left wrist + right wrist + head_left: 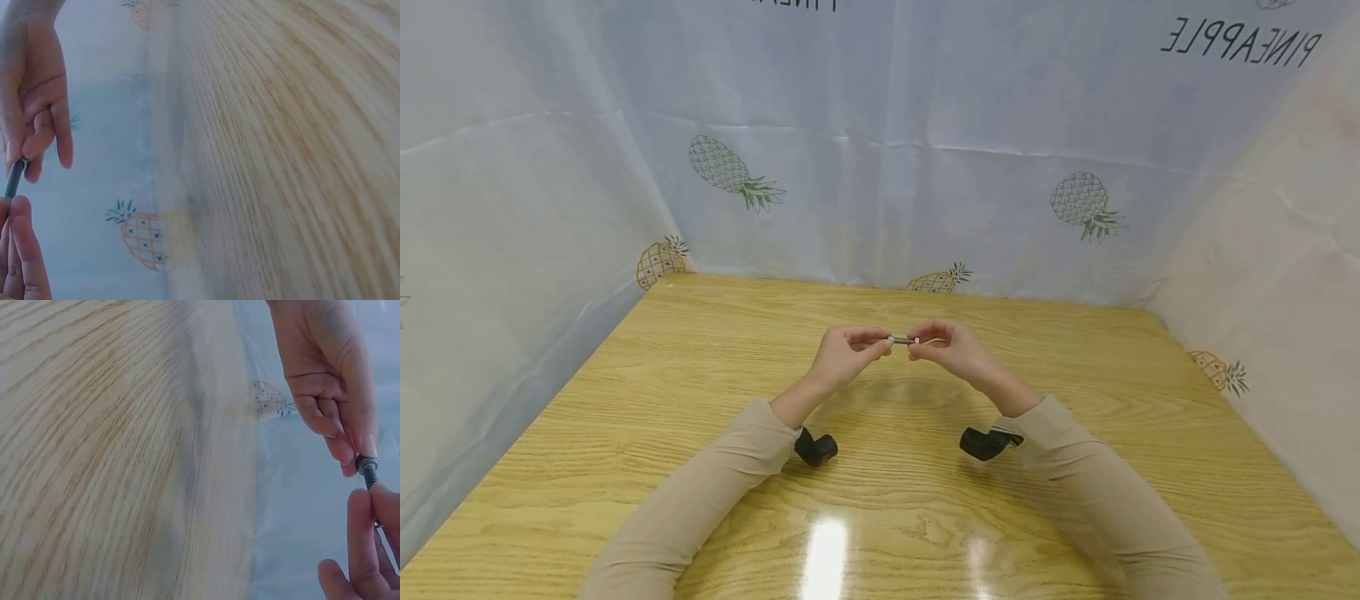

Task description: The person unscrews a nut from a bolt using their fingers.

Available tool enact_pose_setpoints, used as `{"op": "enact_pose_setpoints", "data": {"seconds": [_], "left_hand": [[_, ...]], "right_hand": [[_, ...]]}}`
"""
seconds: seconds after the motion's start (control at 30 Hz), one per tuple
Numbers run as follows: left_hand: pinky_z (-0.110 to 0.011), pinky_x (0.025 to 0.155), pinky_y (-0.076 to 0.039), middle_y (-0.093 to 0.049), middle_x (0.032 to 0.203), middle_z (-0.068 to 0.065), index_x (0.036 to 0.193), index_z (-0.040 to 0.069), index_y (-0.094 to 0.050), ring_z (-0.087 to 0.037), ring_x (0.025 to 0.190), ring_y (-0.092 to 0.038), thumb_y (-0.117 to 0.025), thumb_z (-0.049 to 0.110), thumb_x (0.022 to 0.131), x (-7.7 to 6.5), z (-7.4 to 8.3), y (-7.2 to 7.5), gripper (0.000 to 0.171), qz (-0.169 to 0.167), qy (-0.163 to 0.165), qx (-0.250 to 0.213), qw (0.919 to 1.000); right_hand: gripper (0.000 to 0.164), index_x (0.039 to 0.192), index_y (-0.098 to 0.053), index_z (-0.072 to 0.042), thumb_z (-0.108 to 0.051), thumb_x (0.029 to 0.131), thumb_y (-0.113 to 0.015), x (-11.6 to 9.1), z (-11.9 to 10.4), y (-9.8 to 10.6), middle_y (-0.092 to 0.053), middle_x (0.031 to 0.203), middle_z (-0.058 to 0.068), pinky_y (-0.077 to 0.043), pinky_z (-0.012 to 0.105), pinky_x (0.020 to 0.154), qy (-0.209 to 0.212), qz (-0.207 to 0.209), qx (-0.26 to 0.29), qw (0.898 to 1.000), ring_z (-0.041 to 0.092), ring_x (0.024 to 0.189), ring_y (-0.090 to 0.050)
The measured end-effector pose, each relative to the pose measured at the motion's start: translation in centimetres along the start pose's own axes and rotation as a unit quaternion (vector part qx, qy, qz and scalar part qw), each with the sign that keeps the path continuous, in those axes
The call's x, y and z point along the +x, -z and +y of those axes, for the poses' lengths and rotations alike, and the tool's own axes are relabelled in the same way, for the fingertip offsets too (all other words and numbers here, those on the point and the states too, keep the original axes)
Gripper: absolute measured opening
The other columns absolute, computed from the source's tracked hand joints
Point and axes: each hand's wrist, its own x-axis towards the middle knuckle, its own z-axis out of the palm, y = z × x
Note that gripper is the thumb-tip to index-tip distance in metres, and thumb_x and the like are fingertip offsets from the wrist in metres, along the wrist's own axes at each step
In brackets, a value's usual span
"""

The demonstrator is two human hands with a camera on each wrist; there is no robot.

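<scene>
A thin metal bolt [904, 341] spans the gap between both hands, above the table. My left hand [848, 352] pinches its head end between thumb and fingers. At the other end, my right hand [951, 350] pinches the bolt, thumb below and fingers above. Threads show along the shaft [13, 180] in the left wrist view, where a small ring-like metal piece [25, 163] sits at the right fingertips. The right wrist view shows the wider bolt head [367, 464] under the left thumb. Fingertips hide parts of both ends.
The wood-grain table [700, 350] lies beneath both hands. A pale curtain [880, 200] printed with pineapples hangs behind it and along both sides. Black curved pieces [816, 448] stick out by each sleeve cuff, low over the table.
</scene>
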Motion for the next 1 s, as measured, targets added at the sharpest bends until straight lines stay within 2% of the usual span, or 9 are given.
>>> {"op": "enact_pose_setpoints", "data": {"seconds": [0.1, 0.23, 0.37, 0.47, 0.63, 0.77, 0.87, 1.0], "left_hand": [[-0.036, 0.084, -0.056, -0.07, 0.102, -0.019, 0.108, 0.0, -0.069, -0.03, 0.093, -0.068, -0.065, 0.012, 0.088, -0.03, -0.02, 0.0, 0.024, -0.003, -0.002, -0.006, 1.0], [-0.045, 0.088, -0.054, -0.07, 0.103, -0.02, 0.109, 0.0, -0.068, -0.034, 0.096, -0.067, -0.064, 0.013, 0.089, -0.06, -0.01, 0.0, 0.024, -0.008, -0.004, -0.012, 0.9999], [-0.045, 0.088, -0.054, -0.07, 0.104, -0.019, 0.109, 0.001, -0.069, -0.036, 0.098, -0.066, -0.064, 0.015, 0.089, -0.04, -0.1, -0.02, 0.025, -0.007, -0.002, -0.008, 0.9999], [-0.041, 0.085, -0.055, -0.07, 0.104, -0.018, 0.108, 0.002, -0.069, -0.036, 0.098, -0.066, -0.065, 0.016, 0.088, 0.0, -0.14, -0.05, 0.024, -0.005, 0.001, -0.004, 1.0], [-0.034, 0.081, -0.057, -0.071, 0.103, -0.017, 0.106, 0.003, -0.07, -0.037, 0.098, -0.066, -0.066, 0.016, 0.087, 0.05, -0.06, -0.14, 0.023, 0.0, 0.005, -0.002, 1.0], [-0.034, 0.081, -0.057, -0.071, 0.103, -0.018, 0.106, 0.002, -0.07, -0.036, 0.096, -0.067, -0.066, 0.016, 0.087, 0.07, -0.06, -0.13, 0.024, 0.0, 0.002, -0.002, 1.0], [-0.032, 0.08, -0.057, -0.07, 0.103, -0.018, 0.107, 0.002, -0.07, -0.031, 0.094, -0.068, -0.066, 0.015, 0.087, 0.05, -0.04, -0.1, 0.024, 0.001, 0.0, -0.001, 1.0], [-0.031, 0.08, -0.057, -0.07, 0.103, -0.019, 0.107, 0.001, -0.069, -0.028, 0.092, -0.069, -0.067, 0.015, 0.087, 0.03, -0.04, -0.05, 0.024, 0.001, -0.002, -0.001, 1.0]], "right_hand": [[0.028, 0.115, -0.059, -0.005, -0.016, 0.09, -0.063, -0.05, 0.02, -0.04, -0.059, 0.116, 0.013, -0.045, 0.051, 0.099, -0.002, 0.012, -0.009, 1.0, 0.026, 0.104, -0.063], [0.03, 0.115, -0.058, -0.005, -0.017, 0.088, -0.065, -0.08, 0.04, -0.1, -0.057, 0.122, 0.014, -0.046, 0.05, 0.098, -0.003, 0.017, -0.003, 1.0, 0.025, 0.106, -0.061], [0.038, 0.122, -0.055, -0.008, -0.021, 0.088, -0.066, -0.14, -0.02, 0.03, -0.057, 0.124, 0.015, -0.044, 0.051, 0.1, -0.004, 0.004, 0.006, 1.0, 0.027, 0.111, -0.059], [0.043, 0.129, -0.051, -0.009, -0.028, 0.091, -0.061, -0.12, -0.07, 0.16, -0.059, 0.124, 0.018, -0.043, 0.051, 0.102, -0.004, -0.016, 0.002, 1.0, 0.027, 0.11, -0.061], [0.048, 0.126, -0.053, 0.002, -0.037, 0.099, -0.044, 0.05, -0.19, 0.13, -0.065, 0.108, 0.017, -0.048, 0.043, 0.099, -0.019, -0.04, 0.012, 0.999, 0.017, 0.089, -0.067], [0.049, 0.123, -0.055, 0.006, -0.035, 0.1, -0.041, 0.08, -0.3, 0.03, -0.066, 0.095, 0.008, -0.051, 0.038, 0.094, -0.032, -0.039, 0.012, 0.999, 0.009, 0.078, -0.064], [0.042, 0.122, -0.055, 0.006, -0.029, 0.099, -0.046, 0.06, -0.31, 0.04, -0.065, 0.099, 0.012, -0.05, 0.043, 0.095, -0.023, -0.031, 0.001, 0.999, 0.014, 0.084, -0.064], [0.034, 0.119, -0.058, 0.001, -0.023, 0.096, -0.053, 0.04, -0.09, 0.18, -0.063, 0.112, 0.021, -0.046, 0.05, 0.098, -0.005, -0.02, -0.011, 1.0, 0.033, 0.102, -0.061]]}}
